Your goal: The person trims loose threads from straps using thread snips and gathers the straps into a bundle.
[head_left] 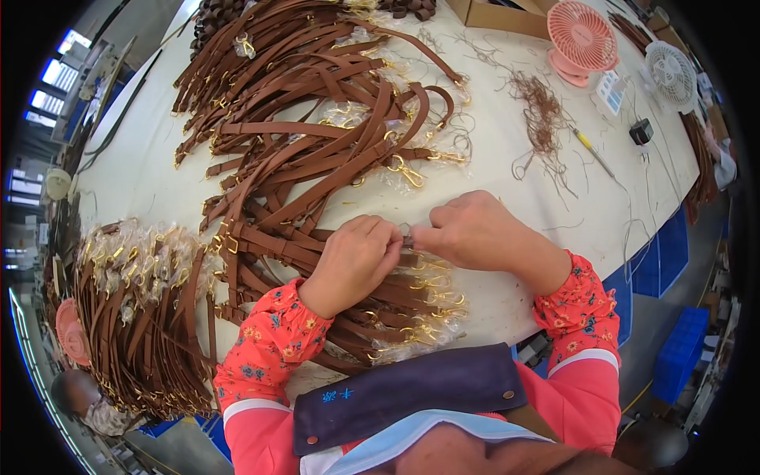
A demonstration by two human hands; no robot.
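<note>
My left hand is closed, thumb against its fingers, over the ends of brown straps. Close beside it, my right hand is closed in a pinch. Between the two sets of fingertips shows a small clear plastic piece, too small to make out fully. Beneath and below my hands lies a bundle of brown leather straps with gold clasps in clear plastic. A large pile of similar straps spreads beyond my hands.
Another bundle of straps hangs over the table's left side. On the white table are loose brown threads, a yellow-handled tool, a pink fan, a white fan and a cardboard box. Blue crates stand at right.
</note>
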